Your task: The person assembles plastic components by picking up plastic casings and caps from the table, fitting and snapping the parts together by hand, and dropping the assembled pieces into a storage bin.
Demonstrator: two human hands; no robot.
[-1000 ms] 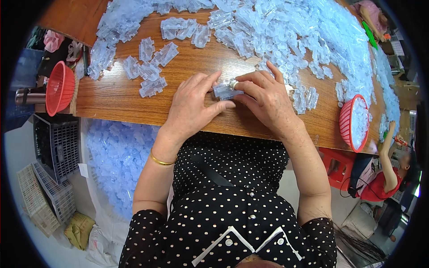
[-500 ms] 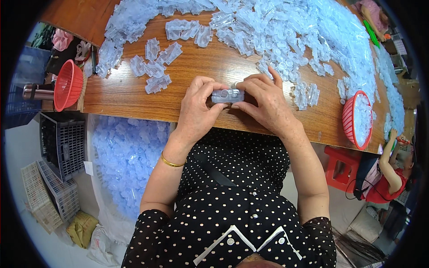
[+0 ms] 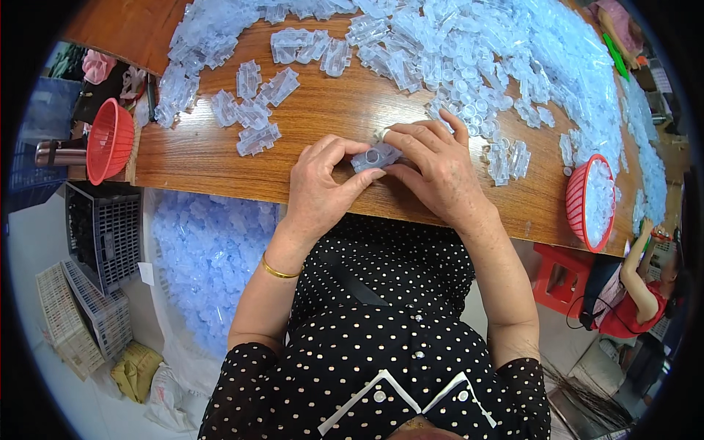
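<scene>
My left hand (image 3: pixel 320 185) and my right hand (image 3: pixel 433 165) meet over the near edge of a wooden table (image 3: pixel 198 158). Between their fingertips they pinch one small clear plastic piece (image 3: pixel 372 156) with round sockets. A large heap of the same translucent plastic pieces (image 3: pixel 469 51) covers the far half of the table. A few separate strips of them (image 3: pixel 253 110) lie to the left of my hands. A gold bangle sits on my left wrist.
A red basket (image 3: pixel 590 202) with small pieces stands at the table's right end; another red basket (image 3: pixel 110 141) sits off its left end. A big bag of plastic pieces (image 3: pixel 209 257) lies on the floor beside black and white crates (image 3: pixel 103 235). Another person (image 3: pixel 649 290) sits at right.
Both hands have lifted the plastic piece slightly off the table and drawn it toward me. The fingers have shifted around it.
</scene>
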